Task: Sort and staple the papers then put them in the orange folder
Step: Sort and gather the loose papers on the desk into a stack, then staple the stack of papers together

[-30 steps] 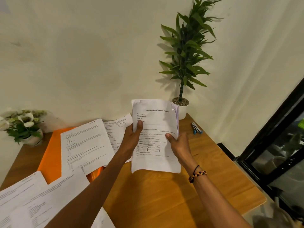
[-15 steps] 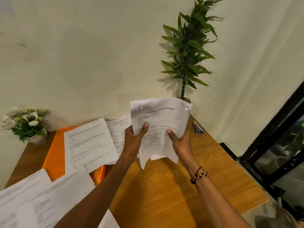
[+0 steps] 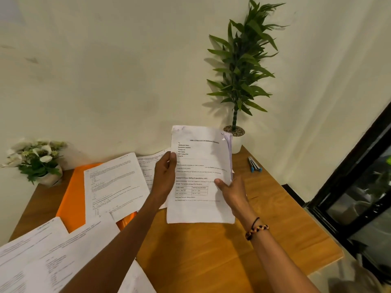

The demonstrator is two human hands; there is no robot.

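Note:
A stack of printed papers [image 3: 201, 172] stands upright above the wooden table, its lower edge near the tabletop. My left hand [image 3: 164, 176] grips its left edge and my right hand [image 3: 231, 192] grips its right edge, thumb on the front page. The orange folder [image 3: 72, 199] lies flat at the left, partly covered by loose sheets [image 3: 115, 185]. More loose sheets [image 3: 48, 256] lie at the near left. A blue and silver stapler [image 3: 254, 164] lies at the table's far right, beyond my right hand.
A tall potted green plant [image 3: 238, 85] stands at the back right corner, just behind the held papers. A small pot of white flowers [image 3: 36, 159] sits at the back left. The wooden table [image 3: 211, 256] ends at right beside a dark glass door [image 3: 359, 187].
The stack was bent and lifted half a second ago; now it is straight and upright again, lower, with both hands still on its edges.

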